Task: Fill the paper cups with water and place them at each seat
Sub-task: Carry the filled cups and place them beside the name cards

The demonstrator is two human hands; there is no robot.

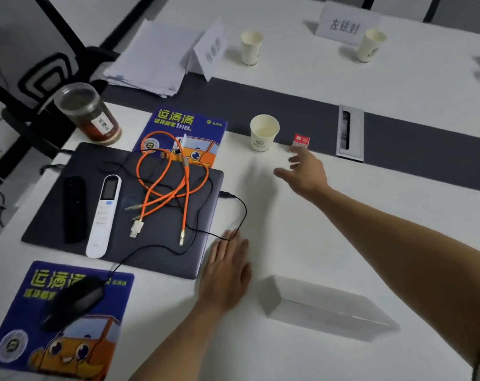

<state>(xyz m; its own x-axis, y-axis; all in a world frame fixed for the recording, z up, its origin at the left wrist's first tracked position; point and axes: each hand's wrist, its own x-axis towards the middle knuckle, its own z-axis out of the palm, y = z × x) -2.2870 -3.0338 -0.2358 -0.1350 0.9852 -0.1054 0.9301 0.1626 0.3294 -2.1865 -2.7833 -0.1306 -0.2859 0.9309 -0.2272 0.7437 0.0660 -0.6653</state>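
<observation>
Paper cup [264,133], the nearest one, stands upright on the white table [343,215] at the edge of the dark centre strip, prob. set there as this seat's drink, w/ the blank-backed name card [324,306] marking the place. Far-left cup [251,48] and far-right cup [370,45] stand across the table, each beside its own card, so those seats look served. R hand [304,171] hangs just right of the near cup, fingers spread, holding nothing, not touching it; a small red box [301,141] sits just past the fingertips. L hand [225,273] lies flat, fingers straight, palm down by the laptop [68,215] corner, prob. bracing the lean. Can't tell if any cup holds water: insides pale, far ones blurred. Something white at the right edge is cut off.
</observation>
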